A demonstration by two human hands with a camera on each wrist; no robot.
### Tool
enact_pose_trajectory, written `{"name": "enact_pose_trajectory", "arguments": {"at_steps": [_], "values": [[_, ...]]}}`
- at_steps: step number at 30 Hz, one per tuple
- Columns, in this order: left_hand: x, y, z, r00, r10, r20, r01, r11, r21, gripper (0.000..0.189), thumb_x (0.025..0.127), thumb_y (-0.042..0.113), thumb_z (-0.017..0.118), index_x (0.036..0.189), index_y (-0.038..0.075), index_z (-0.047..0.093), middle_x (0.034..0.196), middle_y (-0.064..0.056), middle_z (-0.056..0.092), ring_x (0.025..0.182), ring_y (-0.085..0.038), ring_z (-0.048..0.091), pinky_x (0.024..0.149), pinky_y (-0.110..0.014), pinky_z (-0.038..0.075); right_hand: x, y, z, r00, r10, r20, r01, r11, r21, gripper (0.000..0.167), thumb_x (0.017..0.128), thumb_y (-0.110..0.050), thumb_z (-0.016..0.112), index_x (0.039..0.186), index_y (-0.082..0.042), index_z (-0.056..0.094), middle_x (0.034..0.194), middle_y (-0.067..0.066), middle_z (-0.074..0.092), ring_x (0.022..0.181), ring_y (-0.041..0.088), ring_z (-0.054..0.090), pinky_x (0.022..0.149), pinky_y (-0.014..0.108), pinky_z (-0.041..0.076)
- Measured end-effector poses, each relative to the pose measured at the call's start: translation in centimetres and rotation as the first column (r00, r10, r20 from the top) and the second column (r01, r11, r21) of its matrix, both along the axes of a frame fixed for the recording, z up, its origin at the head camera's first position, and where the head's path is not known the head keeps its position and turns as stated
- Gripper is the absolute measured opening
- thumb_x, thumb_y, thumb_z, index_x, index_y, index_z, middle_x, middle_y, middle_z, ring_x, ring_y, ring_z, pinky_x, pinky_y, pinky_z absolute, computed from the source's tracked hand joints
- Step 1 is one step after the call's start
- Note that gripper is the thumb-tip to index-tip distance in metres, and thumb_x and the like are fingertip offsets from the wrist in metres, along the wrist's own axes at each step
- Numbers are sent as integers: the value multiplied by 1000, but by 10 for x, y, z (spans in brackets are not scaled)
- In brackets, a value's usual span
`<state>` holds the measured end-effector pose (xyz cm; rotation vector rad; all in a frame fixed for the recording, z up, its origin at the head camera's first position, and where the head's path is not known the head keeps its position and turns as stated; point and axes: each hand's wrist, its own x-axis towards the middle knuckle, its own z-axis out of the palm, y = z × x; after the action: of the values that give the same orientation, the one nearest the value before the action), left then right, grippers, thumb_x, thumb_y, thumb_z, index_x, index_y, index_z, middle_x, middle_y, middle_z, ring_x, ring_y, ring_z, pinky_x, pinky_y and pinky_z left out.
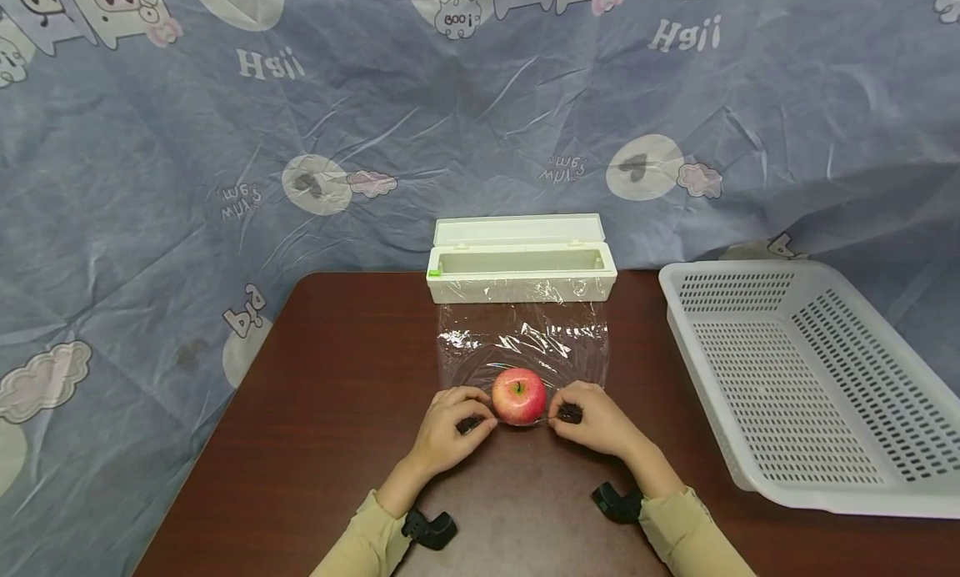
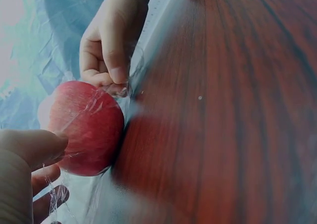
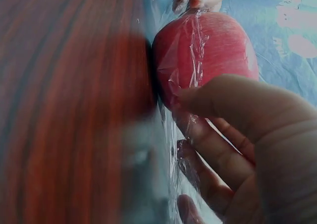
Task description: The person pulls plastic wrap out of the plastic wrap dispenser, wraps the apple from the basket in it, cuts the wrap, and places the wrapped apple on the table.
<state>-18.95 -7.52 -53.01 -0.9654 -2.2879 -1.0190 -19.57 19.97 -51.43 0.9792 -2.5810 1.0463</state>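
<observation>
A red apple (image 1: 519,397) sits stem up on a sheet of clear cling film (image 1: 525,341), which runs back over the table to a white dispenser box (image 1: 522,289). At the apple's left, my left hand (image 1: 450,427) pinches the film's near edge between thumb and fingers. My right hand (image 1: 596,418) pinches the same edge at the right. Between the hands the film is drawn up against the apple's near side; in the left wrist view it lies wrinkled across the apple (image 2: 91,127). The right wrist view shows film strands by my right thumb (image 3: 223,102).
The dispenser's lid (image 1: 519,229) stands open at the back edge of the brown table (image 1: 352,377). A white perforated plastic basket (image 1: 697,377) stands on the right. Behind the table hangs a blue-grey printed cloth (image 1: 420,127).
</observation>
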Motion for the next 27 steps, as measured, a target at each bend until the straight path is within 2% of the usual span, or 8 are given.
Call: {"name": "enact_pose_trajectory", "arguments": {"at_steps": [4,8,12,16,20,23,27], "values": [[0,1,-1,999,19,34,-20,999,27,7,83,25,71,82,20,67,110,2,66,101,-12,60,84,-35,44,0,-1,0,998,28,56,-26,999,-28,13,76,-14,77,81,-21,67,78,-15,61,76,6,56,75,31,45],[-1,2,-3,998,15,62,-18,999,51,8,84,25,71,82,20,65,118,-2,64,108,-13,59,86,-38,45,1,0,-1,984,15,176,2,995,-97,12,79,-14,76,86,-17,66,77,-14,61,73,5,57,68,27,48],[-3,3,-4,996,-8,90,2,997,72,8,85,24,70,82,20,64,122,-3,62,110,-15,59,86,-36,47,2,-2,-2,974,-19,227,56,985,-161,27,78,-11,77,101,-9,62,75,-9,61,71,8,58,68,32,48],[-5,5,-5,991,-40,126,25,992,120,9,85,22,71,83,18,63,119,-3,63,111,-16,58,87,-32,47,9,-7,16,971,-17,238,64,980,-190,44,79,-3,75,119,1,58,76,1,63,71,14,59,67,38,48],[-8,7,-6,986,-79,149,52,982,182,9,84,18,73,83,16,64,115,-4,64,111,-17,58,87,-30,47,5,-5,12,966,-25,257,81,974,-210,43,81,-8,74,120,0,60,76,-3,63,70,11,58,65,31,49],[-7,10,-2,981,-105,165,67,973,223,14,81,12,75,90,9,65,111,-7,65,105,-21,60,83,-34,49,-3,-1,-3,964,-38,265,100,969,-225,42,80,-14,76,119,-4,63,75,-9,62,70,7,58,64,25,48],[-1,13,12,965,-175,197,114,951,286,35,78,-1,74,110,-5,60,111,-18,62,98,-31,63,77,-46,52,-5,1,-4,962,-32,271,106,959,-263,40,78,-12,77,116,-3,65,76,-4,63,69,8,58,63,24,49]]}}
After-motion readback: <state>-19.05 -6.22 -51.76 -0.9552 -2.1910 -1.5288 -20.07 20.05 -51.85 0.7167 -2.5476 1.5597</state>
